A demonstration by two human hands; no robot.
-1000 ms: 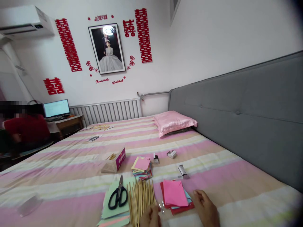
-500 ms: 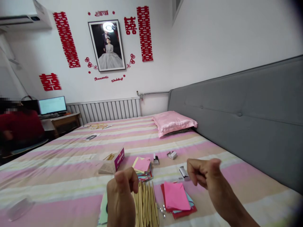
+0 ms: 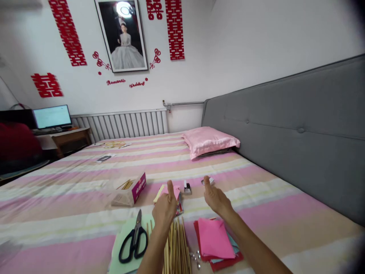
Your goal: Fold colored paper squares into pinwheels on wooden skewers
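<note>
My left hand [image 3: 165,205] hovers above the bamboo sticks [image 3: 177,247], its thumb raised and the other fingers curled in. Behind it, partly hidden, lies a stack of coloured paper [image 3: 175,189]. My right hand [image 3: 215,196] is held out beyond the pink paper sheets [image 3: 214,239], thumb up, fingers curled and nothing seen in it. It partly covers a small white box [image 3: 211,181]. Black-handled scissors [image 3: 133,239] rest on pale green paper [image 3: 119,243] left of my left forearm. Small shiny pieces [image 3: 196,258] lie between sticks and pink sheets.
A clear box with a purple side [image 3: 139,188] holds thin sticks. A small black-and-white box [image 3: 187,187] sits beyond the sticks. A pink pillow [image 3: 209,140] lies against the grey headboard [image 3: 285,121]. At far left, a person in red [image 3: 17,146] sits near a monitor [image 3: 53,117].
Both hands have moved forward and closer together, thumbs now pointing up. The scissors have come into view from behind my left hand. My view has tilted down a little.
</note>
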